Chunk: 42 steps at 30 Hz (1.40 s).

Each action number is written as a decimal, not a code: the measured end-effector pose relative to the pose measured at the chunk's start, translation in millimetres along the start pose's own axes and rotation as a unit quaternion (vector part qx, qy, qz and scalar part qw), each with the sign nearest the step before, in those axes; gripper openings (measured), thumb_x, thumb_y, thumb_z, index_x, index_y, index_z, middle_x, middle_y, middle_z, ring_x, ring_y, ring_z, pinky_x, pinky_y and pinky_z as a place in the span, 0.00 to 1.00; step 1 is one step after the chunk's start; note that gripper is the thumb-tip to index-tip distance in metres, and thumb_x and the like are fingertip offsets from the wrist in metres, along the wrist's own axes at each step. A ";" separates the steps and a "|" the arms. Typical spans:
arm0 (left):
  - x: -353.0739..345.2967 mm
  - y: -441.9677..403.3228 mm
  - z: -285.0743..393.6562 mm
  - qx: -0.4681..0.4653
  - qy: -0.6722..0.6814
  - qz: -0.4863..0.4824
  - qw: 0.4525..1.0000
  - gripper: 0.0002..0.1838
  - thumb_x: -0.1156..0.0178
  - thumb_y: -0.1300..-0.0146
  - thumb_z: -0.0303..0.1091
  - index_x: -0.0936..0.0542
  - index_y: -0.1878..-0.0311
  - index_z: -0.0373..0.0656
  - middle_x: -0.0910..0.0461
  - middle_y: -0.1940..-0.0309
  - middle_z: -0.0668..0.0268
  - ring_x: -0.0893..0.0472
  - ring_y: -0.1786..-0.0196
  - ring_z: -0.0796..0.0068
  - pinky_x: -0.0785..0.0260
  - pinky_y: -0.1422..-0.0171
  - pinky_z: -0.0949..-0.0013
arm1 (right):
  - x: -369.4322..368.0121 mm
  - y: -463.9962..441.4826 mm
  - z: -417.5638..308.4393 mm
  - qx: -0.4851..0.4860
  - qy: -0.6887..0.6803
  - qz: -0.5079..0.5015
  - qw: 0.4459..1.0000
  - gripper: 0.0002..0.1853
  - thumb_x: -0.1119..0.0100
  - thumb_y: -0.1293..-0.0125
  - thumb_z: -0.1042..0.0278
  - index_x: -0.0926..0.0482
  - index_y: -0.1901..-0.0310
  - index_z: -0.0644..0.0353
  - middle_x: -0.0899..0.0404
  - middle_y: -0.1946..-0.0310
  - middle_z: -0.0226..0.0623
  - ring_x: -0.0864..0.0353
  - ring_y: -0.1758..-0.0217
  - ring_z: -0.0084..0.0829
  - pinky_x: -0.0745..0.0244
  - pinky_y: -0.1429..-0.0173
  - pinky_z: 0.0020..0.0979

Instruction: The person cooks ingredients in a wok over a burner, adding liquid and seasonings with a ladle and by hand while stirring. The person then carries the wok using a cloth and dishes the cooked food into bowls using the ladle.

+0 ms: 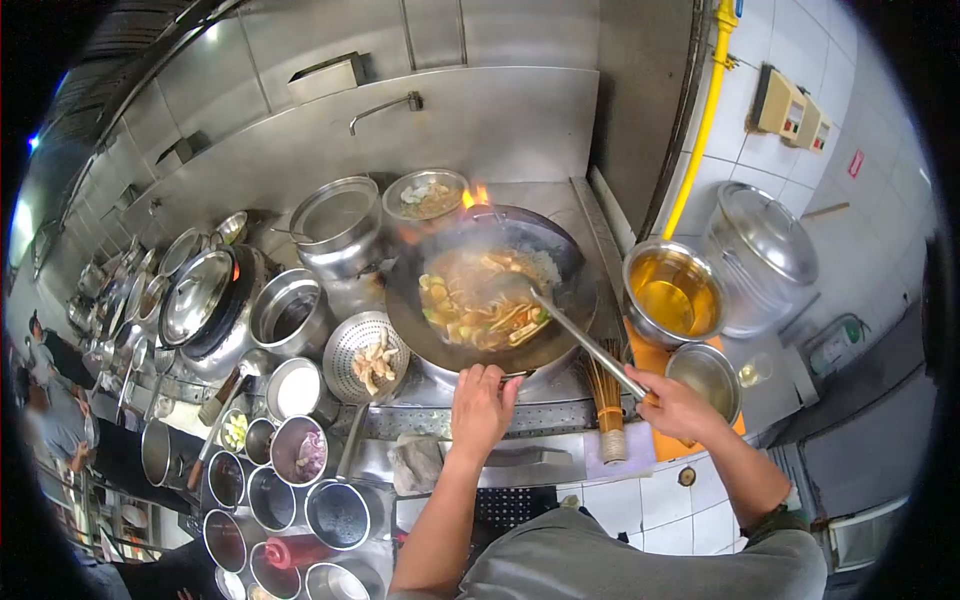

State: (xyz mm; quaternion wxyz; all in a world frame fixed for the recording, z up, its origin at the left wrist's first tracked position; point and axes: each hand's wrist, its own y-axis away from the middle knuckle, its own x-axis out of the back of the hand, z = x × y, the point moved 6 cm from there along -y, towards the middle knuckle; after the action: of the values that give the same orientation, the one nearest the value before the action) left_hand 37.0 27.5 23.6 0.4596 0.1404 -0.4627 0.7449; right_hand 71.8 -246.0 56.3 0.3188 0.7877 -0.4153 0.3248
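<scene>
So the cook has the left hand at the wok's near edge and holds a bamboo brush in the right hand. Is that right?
Not quite: the right hand holds a long-handled metal ladle, as the head view shows; the bamboo brush is beside the wok. The left hand is indeed at the wok's near edge.

Stir-fried food (465, 310) in wok (405, 315): partly veiled by steam (490, 265). Ladle (590, 343), bowl end: hazy. Steel pot (340, 565): cut off by lower edge. Red wall tag (856, 163): lettering illegibly small.
</scene>
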 end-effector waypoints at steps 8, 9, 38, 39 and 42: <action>-2.5 1.2 -2.5 0.020 0.018 -0.028 0.999 0.11 0.35 0.41 0.35 0.23 0.66 0.37 0.26 0.70 0.55 0.27 0.62 0.52 0.35 0.55 0.55 | -14.8 -12.5 -13.8 -0.016 -0.079 -0.032 0.996 0.30 0.45 0.38 0.67 0.34 0.32 0.50 0.18 0.69 0.44 0.19 0.70 0.35 0.24 0.60 0.33; -1.8 1.7 -1.4 0.013 0.017 -0.021 1.000 0.11 0.35 0.41 0.35 0.23 0.66 0.37 0.26 0.70 0.55 0.27 0.63 0.53 0.35 0.56 0.56 | -8.1 -14.0 -13.7 -0.014 -0.076 -0.031 0.997 0.30 0.45 0.38 0.67 0.34 0.32 0.50 0.18 0.69 0.44 0.19 0.70 0.35 0.24 0.60 0.33; 2.2 -1.1 -1.9 0.025 0.021 -0.036 0.999 0.11 0.35 0.41 0.36 0.23 0.66 0.38 0.25 0.68 0.55 0.27 0.61 0.52 0.34 0.55 0.55 | -12.9 -21.5 -25.5 0.001 0.038 -0.016 0.999 0.32 0.47 0.38 0.68 0.36 0.30 0.45 0.18 0.66 0.49 0.18 0.71 0.39 0.22 0.64 0.38; 2.3 -1.5 -2.7 0.027 0.020 -0.033 0.999 0.11 0.35 0.41 0.36 0.23 0.66 0.38 0.25 0.68 0.55 0.27 0.61 0.52 0.34 0.55 0.55 | -3.8 -11.3 -14.7 -0.023 0.004 -0.038 0.999 0.32 0.47 0.38 0.68 0.37 0.30 0.46 0.19 0.67 0.45 0.20 0.75 0.33 0.23 0.68 0.34; 2.8 2.7 -0.7 0.006 0.002 -0.015 1.000 0.11 0.34 0.43 0.35 0.23 0.67 0.39 0.26 0.71 0.56 0.27 0.63 0.53 0.33 0.57 0.55 | 5.4 -20.9 -13.7 -0.076 -0.069 -0.059 0.993 0.33 0.45 0.38 0.68 0.38 0.29 0.49 0.21 0.68 0.39 0.23 0.78 0.27 0.25 0.71 0.30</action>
State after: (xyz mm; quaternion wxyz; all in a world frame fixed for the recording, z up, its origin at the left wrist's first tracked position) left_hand 33.4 29.3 23.5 0.4707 0.1483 -0.4554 0.7410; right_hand 88.8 -228.4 63.6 0.3673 0.8046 -0.4127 0.2178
